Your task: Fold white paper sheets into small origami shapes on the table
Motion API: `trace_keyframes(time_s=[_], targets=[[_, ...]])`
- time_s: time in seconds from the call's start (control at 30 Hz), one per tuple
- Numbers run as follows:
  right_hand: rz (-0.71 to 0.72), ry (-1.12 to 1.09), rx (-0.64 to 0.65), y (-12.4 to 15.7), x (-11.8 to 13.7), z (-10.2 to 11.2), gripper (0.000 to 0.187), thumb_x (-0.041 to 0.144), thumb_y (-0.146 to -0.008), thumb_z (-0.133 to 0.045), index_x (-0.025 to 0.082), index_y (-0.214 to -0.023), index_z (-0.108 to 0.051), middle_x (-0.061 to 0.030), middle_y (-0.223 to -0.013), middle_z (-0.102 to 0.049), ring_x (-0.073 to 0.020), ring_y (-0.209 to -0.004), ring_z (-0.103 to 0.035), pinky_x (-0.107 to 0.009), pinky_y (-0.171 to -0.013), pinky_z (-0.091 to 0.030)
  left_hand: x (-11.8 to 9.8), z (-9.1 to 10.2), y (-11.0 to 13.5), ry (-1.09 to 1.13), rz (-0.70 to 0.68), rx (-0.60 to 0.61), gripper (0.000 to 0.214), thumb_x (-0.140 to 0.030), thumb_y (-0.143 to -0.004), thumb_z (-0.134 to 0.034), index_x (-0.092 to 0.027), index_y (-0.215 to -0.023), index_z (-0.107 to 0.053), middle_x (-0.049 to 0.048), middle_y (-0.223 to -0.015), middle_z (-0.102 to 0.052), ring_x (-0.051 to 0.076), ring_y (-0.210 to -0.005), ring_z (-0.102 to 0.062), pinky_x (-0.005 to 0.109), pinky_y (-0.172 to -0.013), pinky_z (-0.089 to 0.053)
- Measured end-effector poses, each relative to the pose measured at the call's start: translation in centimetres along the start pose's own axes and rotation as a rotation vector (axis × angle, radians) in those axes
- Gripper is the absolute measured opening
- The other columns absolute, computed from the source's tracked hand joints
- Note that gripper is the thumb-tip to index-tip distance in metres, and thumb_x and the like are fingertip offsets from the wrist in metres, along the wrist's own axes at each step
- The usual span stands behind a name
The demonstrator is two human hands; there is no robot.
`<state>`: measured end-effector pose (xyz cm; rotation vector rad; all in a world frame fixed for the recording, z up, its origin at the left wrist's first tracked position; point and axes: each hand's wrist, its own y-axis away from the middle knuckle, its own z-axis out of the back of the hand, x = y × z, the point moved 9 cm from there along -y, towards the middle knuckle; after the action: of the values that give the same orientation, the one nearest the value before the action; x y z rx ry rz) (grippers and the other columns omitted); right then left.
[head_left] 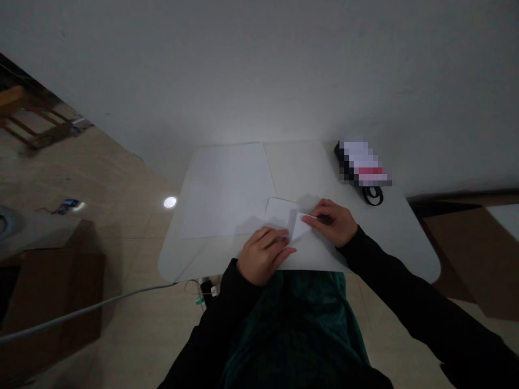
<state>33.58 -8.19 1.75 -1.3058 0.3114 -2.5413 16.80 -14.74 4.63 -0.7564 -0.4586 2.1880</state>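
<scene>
A small folded piece of white paper [279, 209] lies on the white table near its front edge. My right hand [334, 220] pinches its right flap [300, 224], which stands up from the rest, between thumb and fingers. On the lower left of the same paper rests my left hand [265, 253], fingers stretched out over it and thumb apart, pressing it down. Part of the paper is hidden under the left fingers. A large white sheet [227, 189] lies flat just left of the folded paper.
The white table [308, 167] stands against a grey wall [259, 70]. At its back right lies a black item with a blurred label [363, 162] and a strap. A grey cable [101, 303] runs to the table's left front. Cardboard boxes [52, 292] stand on the floor.
</scene>
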Motion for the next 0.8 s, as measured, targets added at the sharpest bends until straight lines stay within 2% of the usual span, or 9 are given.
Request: trace_keyframes(time_s=[0.13, 0.23, 0.3, 0.37, 0.5, 0.8], targets=[[0.078, 0.154, -0.043, 0.2, 0.1, 0.0, 0.024, 0.04, -0.08, -0.069, 0.02, -0.067, -0.071, -0.0054, -0.075, -0.057, -0.0185, -0.07, -0.054, -0.035, -0.06, -0.047, 1.8, -0.3, -1.0, 0.041, 0.205, -0.066, 0.021, -0.028, -0.086, -0.066, -0.017, -0.068, -0.066, 0.0049, -0.088, -0.072, 0.018, -0.081, -0.063, 0.036, -0.077, -0.057], [0.143, 0.25, -0.033, 0.3, 0.3, -0.4, 0.022, 0.037, -0.081, -0.068, 0.021, -0.067, -0.071, -0.0066, -0.078, -0.056, -0.0209, -0.076, -0.051, -0.039, -0.067, -0.047, 2.5, -1.0, -1.4, 0.062, 0.29, -0.003, 0.013, -0.03, -0.082, -0.072, -0.019, -0.078, -0.068, 0.0058, -0.093, -0.071, 0.021, -0.087, -0.062, 0.041, -0.082, -0.054], [0.162, 0.282, -0.008, 0.3, 0.3, -0.8, 0.022, 0.035, -0.082, -0.068, 0.02, -0.067, -0.071, -0.0071, -0.078, -0.055, -0.0214, -0.077, -0.05, -0.041, -0.07, -0.047, 2.6, -1.3, -1.4, 0.083, 0.299, 0.041, 0.015, -0.03, -0.083, -0.07, -0.019, -0.094, -0.07, 0.0067, -0.101, -0.07, 0.023, -0.094, -0.062, 0.043, -0.085, -0.052], [0.169, 0.296, 0.015, 0.2, 0.3, -1.1, 0.022, 0.033, -0.083, -0.067, 0.02, -0.067, -0.07, -0.0073, -0.079, -0.055, -0.0216, -0.077, -0.05, -0.041, -0.072, -0.046, 2.6, -1.5, -1.3, 0.104, 0.294, 0.064, 0.016, -0.027, -0.087, -0.065, -0.021, -0.101, -0.07, 0.0068, -0.106, -0.069, 0.022, -0.097, -0.06, 0.042, -0.086, -0.051], [0.167, 0.32, 0.035, -0.1, 0.3, -1.5, 0.022, 0.032, -0.084, -0.065, 0.02, -0.066, -0.07, -0.0069, -0.077, -0.054, -0.0216, -0.076, -0.05, -0.041, -0.071, -0.044, 2.8, -1.7, -1.0, 0.106, 0.291, 0.063, 0.019, -0.022, -0.089, -0.062, -0.022, -0.105, -0.07, 0.0072, -0.108, -0.067, 0.021, -0.097, -0.059, 0.04, -0.087, -0.05], [0.123, 0.354, -0.015, -0.1, 0.3, -1.7, 0.023, 0.032, -0.083, -0.065, 0.02, -0.063, -0.067, -0.0066, -0.075, -0.052, -0.0216, -0.075, -0.049, -0.041, -0.071, -0.042, 2.0, -1.6, -1.3, 0.035, 0.277, 0.109, 0.023, -0.029, -0.094, -0.054, -0.022, -0.108, -0.071, 0.0077, -0.11, -0.065, 0.02, -0.091, -0.057, 0.041, -0.085, -0.048]])
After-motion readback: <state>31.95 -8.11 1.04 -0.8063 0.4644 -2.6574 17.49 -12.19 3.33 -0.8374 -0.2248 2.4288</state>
